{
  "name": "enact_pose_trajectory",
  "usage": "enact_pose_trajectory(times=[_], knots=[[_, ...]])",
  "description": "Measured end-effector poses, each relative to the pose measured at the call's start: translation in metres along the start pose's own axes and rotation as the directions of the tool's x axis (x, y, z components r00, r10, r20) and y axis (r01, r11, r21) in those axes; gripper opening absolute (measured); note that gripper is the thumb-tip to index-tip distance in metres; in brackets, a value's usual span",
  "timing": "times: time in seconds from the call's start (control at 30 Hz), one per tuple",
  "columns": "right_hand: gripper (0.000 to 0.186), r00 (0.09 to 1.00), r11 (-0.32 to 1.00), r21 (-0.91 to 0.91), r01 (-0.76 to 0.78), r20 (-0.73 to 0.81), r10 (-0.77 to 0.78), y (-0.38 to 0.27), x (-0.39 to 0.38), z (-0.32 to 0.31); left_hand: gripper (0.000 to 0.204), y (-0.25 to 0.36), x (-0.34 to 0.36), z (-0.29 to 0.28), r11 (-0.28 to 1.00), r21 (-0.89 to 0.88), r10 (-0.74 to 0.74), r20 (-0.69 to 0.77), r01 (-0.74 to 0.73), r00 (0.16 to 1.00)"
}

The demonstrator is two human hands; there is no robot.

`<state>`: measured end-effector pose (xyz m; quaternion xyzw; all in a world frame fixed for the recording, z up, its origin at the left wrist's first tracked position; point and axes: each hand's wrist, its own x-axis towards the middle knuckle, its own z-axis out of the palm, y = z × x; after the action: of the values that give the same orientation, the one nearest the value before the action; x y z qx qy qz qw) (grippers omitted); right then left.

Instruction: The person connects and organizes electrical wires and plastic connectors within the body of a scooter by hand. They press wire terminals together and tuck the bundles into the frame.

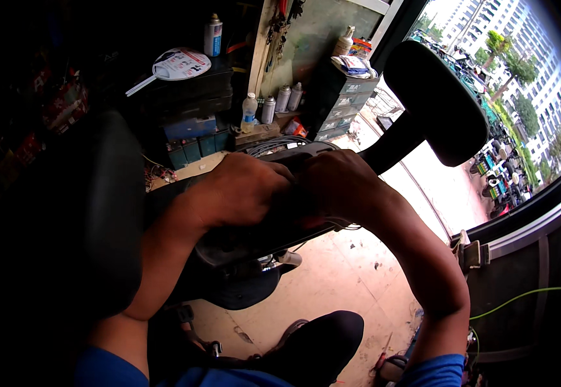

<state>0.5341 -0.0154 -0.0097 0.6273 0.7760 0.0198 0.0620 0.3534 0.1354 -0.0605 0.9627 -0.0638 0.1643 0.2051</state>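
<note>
My left hand (248,187) and my right hand (338,177) are close together over the middle of a long black vehicle body (229,248), perhaps a scooter. Both hands look closed, with the fingers curled inward into deep shadow. What they grip is too dark to make out. Thin dark cables (280,143) loop just beyond my hands, and more wire shows under my right wrist. A black padded rest (438,103) on a thick arm rises to the right of my hands. Another dark pad (112,213) stands beside my left forearm.
A blue spray can (213,37) and a round hand fan (182,64) lie on dark boxes at the back left. A plastic bottle (249,113) stands near several cans (283,99). Stacked batteries (345,103) border the doorway. A green wire (519,296) hangs at right.
</note>
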Motion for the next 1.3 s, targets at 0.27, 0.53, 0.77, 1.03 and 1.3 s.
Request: enact_pose_trajectory(times=[0.27, 0.53, 0.77, 1.03, 1.3], knots=[[0.028, 0.725, 0.668, 0.680, -0.302, -0.291, 0.624, -0.025, -0.042, -0.024, 0.051, 0.000, -0.003, -0.008, 0.998, 0.011, -0.055, 0.058, 0.054, 0.997], [0.048, 0.514, 0.494, 0.808, -0.321, -0.290, 0.808, -0.089, -0.126, 0.033, 0.049, 0.006, -0.003, -0.005, 0.986, -0.163, -0.006, -0.203, -0.027, 0.979], [0.020, 0.524, 0.645, 0.688, -0.332, -0.434, 0.733, -0.064, -0.049, 0.036, 0.034, 0.013, -0.013, -0.019, 0.934, -0.356, -0.033, -0.030, 0.020, 0.999], [0.022, 0.558, 0.848, 0.215, -0.484, -0.671, 0.488, -0.078, -0.026, 0.049, 0.041, 0.026, -0.025, -0.029, 0.956, -0.265, -0.097, 0.131, 0.129, 0.987], [0.021, 0.461, 0.733, 0.584, -0.349, -0.574, 0.677, -0.071, -0.043, 0.043, 0.030, 0.023, -0.016, -0.008, 0.996, -0.074, -0.047, -0.046, 0.043, 0.998]])
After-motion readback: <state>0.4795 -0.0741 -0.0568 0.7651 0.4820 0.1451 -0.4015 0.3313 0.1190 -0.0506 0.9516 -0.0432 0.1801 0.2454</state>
